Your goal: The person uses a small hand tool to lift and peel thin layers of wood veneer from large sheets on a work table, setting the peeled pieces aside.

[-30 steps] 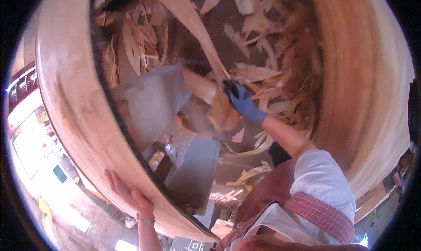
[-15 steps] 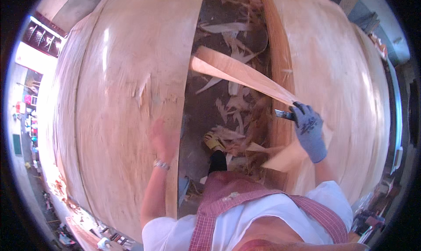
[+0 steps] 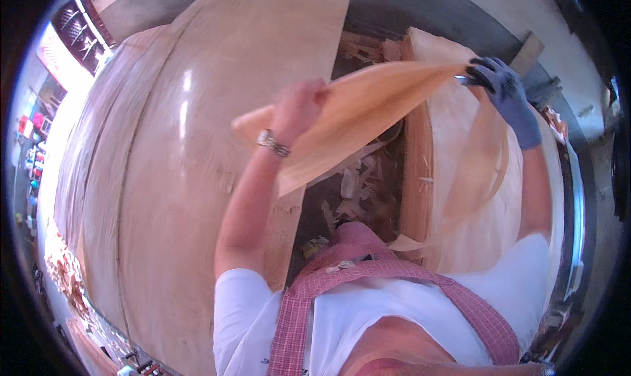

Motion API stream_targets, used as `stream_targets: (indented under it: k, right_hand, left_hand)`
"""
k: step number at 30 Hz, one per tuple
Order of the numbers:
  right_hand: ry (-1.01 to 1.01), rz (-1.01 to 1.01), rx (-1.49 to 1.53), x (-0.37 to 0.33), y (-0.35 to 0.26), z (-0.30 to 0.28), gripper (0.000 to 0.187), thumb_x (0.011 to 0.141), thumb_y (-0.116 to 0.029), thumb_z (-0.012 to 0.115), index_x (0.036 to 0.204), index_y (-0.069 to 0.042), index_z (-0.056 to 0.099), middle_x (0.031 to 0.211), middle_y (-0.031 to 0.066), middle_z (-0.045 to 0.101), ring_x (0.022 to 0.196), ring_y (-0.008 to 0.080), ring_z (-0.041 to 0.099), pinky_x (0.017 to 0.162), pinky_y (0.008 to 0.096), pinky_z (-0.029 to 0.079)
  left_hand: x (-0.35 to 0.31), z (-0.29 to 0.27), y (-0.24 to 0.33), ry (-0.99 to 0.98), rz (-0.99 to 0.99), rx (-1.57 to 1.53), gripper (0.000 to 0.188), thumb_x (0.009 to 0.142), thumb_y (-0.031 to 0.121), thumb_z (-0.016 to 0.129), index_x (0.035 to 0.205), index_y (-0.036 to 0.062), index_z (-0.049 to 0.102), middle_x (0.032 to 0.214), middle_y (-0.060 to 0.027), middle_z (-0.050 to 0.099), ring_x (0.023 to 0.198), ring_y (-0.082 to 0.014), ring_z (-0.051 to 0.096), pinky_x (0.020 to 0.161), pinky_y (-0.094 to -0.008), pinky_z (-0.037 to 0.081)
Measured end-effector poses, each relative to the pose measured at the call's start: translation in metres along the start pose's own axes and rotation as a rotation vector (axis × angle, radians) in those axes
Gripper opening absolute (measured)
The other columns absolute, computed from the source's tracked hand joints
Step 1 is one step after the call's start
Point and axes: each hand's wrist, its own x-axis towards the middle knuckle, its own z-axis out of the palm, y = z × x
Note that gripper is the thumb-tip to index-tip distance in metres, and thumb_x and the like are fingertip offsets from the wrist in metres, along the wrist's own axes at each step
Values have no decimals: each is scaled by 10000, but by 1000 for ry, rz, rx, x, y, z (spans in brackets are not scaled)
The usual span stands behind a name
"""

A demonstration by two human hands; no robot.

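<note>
A thin piece of wood veneer (image 3: 378,110) is stretched, bent and tilted, above the gap between two stacks of veneer sheets. My bare left hand (image 3: 300,110), a wristwatch on its wrist, is closed on the piece's left part, over the left stack (image 3: 197,198). At the piece's far right end, my gloved right hand (image 3: 503,93) has its fingers closed on the tip. A shiny bit of the utility knife (image 3: 461,79) shows by those fingers; most of it is hidden. Below the right hand hangs a blurred veneer strip (image 3: 483,169), over the right stack (image 3: 447,146).
Veneer scraps (image 3: 351,179) litter the dark floor in the gap. The right stack's layered edge (image 3: 415,172) borders it. A wooden post (image 3: 528,52) stands beyond the right stack. More shavings (image 3: 62,264) lie along the left stack's outer side.
My left hand has risen from the left stack and taken hold of veneer. My right hand has moved up and farther away. The view has shifted, showing the stacks' far ends.
</note>
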Motion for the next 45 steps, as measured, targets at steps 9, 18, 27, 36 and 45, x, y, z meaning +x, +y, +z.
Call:
stream_targets:
  k: [9,18,27,36,45]
  right_hand:
    - [346,-537,92,364,-16,237,266,854,-167,547,1099,-125,641,1219,87,600,1117,291,574,943,393,474]
    - [456,-620,622,392,-251,327,364,912,-312,535,1239,-154,547,1500,118,382,1270,301,488,948,496,446]
    - [158,-703,1092,326,-327,361,562,848,-401,670,1319,-146,501,1244,114,537,1033,264,574,732,430,522]
    - [-98,-791,827,342,-409,405,780,749,-487,742,1373,-134,437,1191,142,503,1133,359,488,833,476,508]
    - [47,-973,522,373,-425,420,292,860,-163,564,1141,-214,624,1120,77,586,1095,285,552,778,426,548]
  left_hand:
    - [28,-189,-142,226,-382,728,232,885,290,606,947,72,654,888,-193,666,858,-383,636,711,-485,480]
    - [-145,-239,-121,509,-768,1188,147,865,132,610,997,93,658,894,-79,654,866,-282,619,823,-438,441]
    - [-253,-166,-65,283,-1055,1212,147,844,72,588,965,118,656,907,-53,652,896,-240,599,906,-403,407]
    - [-271,-214,-93,137,-1364,967,156,909,242,561,959,135,663,806,-133,661,842,-315,637,872,-440,411]
    - [-290,-308,-225,130,-1062,2010,445,893,378,585,1304,211,551,1164,-123,639,1105,-299,599,936,-624,360]
